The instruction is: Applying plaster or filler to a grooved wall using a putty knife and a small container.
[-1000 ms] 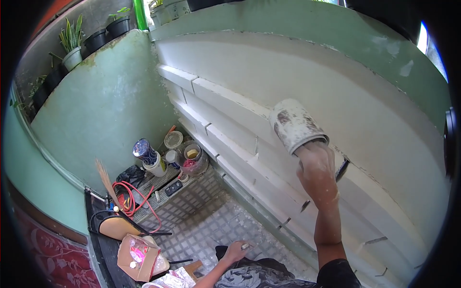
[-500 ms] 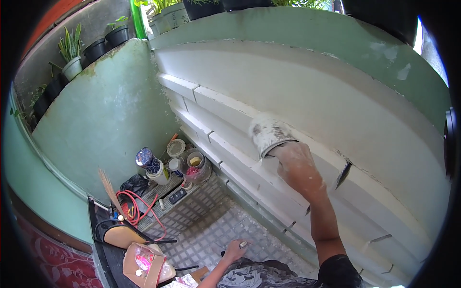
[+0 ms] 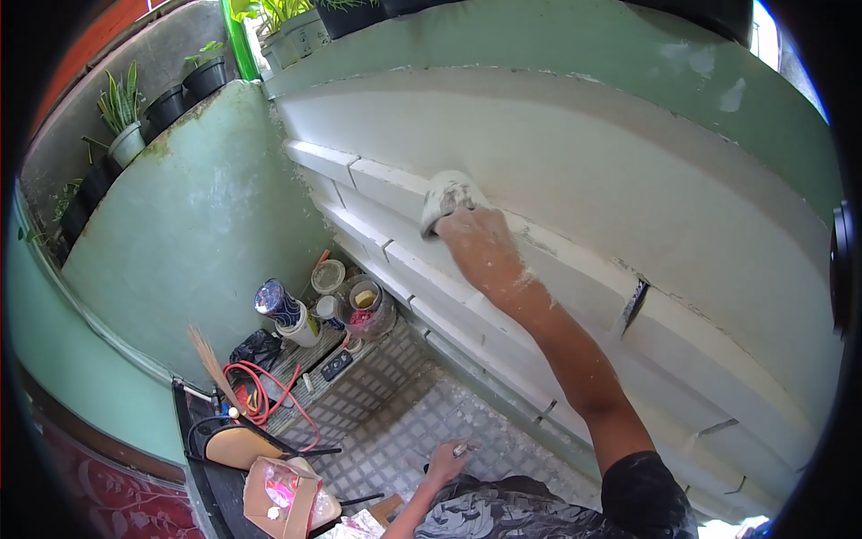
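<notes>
My right hand (image 3: 480,241) is closed on a white, rounded, cup-like thing (image 3: 442,199) with grey-brown smears. It rests at or very near the upper ledge of the white stepped wall (image 3: 404,180). Whitish dust marks the hand and forearm. Low in front of my body, my left hand (image 3: 444,463) is closed around a small, pale-ended thing (image 3: 461,449); its kind is not clear from here.
Tubs and cans (image 3: 301,323) crowd a low bench by the corner, with a red hose (image 3: 260,400) beside them. An open cardboard box (image 3: 269,503) sits on a chair at lower left. Potted plants (image 3: 126,135) line the green wall top. Dark gaps (image 3: 636,305) cut the ledges.
My right hand has carried the cup-like thing left and up along the ledge, with the arm stretched further. The left hand keeps its grip, and the view has shifted slightly.
</notes>
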A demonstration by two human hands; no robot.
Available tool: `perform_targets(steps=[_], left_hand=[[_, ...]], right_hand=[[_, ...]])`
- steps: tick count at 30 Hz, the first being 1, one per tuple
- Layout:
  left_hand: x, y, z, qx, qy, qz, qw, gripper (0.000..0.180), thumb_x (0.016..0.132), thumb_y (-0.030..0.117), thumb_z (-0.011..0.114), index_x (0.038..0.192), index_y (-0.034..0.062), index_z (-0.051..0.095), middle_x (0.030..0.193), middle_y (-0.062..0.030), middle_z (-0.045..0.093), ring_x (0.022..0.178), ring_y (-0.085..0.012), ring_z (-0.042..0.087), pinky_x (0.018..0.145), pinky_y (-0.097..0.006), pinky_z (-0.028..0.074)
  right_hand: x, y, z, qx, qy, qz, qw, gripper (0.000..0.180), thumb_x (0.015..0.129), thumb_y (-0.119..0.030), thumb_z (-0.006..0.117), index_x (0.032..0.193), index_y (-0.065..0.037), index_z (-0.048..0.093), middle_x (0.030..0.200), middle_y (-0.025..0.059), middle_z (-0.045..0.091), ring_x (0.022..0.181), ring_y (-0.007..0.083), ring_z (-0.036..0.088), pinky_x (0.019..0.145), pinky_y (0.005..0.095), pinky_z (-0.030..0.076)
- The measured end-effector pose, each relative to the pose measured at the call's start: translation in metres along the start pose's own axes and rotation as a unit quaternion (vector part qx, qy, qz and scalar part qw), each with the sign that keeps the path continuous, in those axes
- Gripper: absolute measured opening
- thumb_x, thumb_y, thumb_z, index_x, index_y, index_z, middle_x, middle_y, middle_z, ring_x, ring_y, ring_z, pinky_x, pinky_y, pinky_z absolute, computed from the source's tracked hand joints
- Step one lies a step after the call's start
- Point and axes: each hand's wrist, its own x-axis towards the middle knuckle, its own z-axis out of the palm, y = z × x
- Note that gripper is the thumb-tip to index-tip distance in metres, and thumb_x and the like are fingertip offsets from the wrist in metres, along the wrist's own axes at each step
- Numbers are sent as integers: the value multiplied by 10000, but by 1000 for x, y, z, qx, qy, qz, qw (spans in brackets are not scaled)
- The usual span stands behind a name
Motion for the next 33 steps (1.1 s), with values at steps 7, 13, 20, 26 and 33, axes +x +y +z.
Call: perform_targets(steps=[7, 13, 20, 26, 33], left_hand=[[-11, -9, -1, -38, 55, -3, 998, 315, 755, 39, 519, 1006, 96, 701, 953, -105, 701, 890, -252, 673, 815, -337, 506], [-22, -15, -1, -27, 70, -17, 997, 311, 759, 5, 512, 995, 78, 700, 938, -111, 704, 883, -231, 678, 812, -324, 509], [-28, -8, -12, -20, 77, -16, 997, 300, 755, -2, 510, 980, 59, 698, 928, -110, 705, 881, -235, 679, 809, -325, 511], [-36, -6, -23, -18, 95, -29, 995, 281, 772, 16, 520, 975, 74, 705, 934, -107, 707, 884, -236, 679, 808, -324, 515], [-44, -28, -30, -37, 126, -57, 990, 263, 758, -2, 518, 937, 56, 702, 947, -99, 709, 906, -229, 676, 829, -321, 506]], right_hand=[[32, -13, 19, -19, 37, 14, 999, 177, 820, -84, 536, 949, -106, 655, 914, 102, 645, 893, 294, 628, 796, 406, 473], [39, -25, 24, 18, 110, -5, 994, 168, 812, -52, 533, 901, -101, 666, 914, 117, 655, 909, 290, 631, 785, 417, 487], [57, -29, 21, 135, -107, -25, 985, 206, 817, -54, 534, 982, -101, 647, 1023, 110, 644, 947, 291, 612, 832, 408, 470], [74, -22, 53, 18, 8, 14, 1000, 144, 799, -59, 551, 852, -103, 678, 922, 109, 664, 930, 280, 638, 774, 410, 499], [105, -30, 74, -11, 45, 53, 998, 142, 813, -63, 554, 862, -93, 683, 948, 128, 667, 950, 280, 639, 795, 402, 506]])
